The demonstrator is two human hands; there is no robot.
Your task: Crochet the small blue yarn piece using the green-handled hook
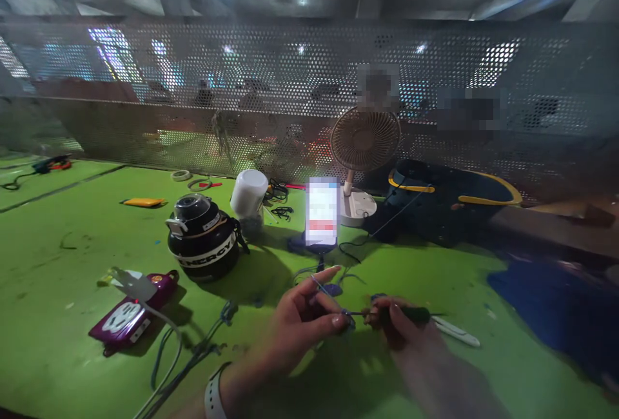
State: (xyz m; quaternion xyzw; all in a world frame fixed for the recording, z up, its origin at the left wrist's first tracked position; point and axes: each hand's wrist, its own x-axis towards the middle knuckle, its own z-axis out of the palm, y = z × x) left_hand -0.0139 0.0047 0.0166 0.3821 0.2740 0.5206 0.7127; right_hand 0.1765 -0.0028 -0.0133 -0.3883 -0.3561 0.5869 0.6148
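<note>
My left hand (304, 323) is low in the middle of the view, thumb and fingers pinched on a thin blue wire (325, 290) that runs up and away from it. My right hand (405, 335) sits just to its right, fingers closed around a dark green-handled tool (416, 314) whose tip points left to the wire end. The two hands almost touch over the green table (72, 258). A white band is on my left wrist.
A black round jar (203, 238) and a white cup (249, 193) stand behind the hands. A purple power strip (133, 312) with cables lies left. A phone (322, 211), a small fan (363, 148) and a dark bag (445, 200) stand against the perforated metal screen. A white tool (457, 332) lies to the right.
</note>
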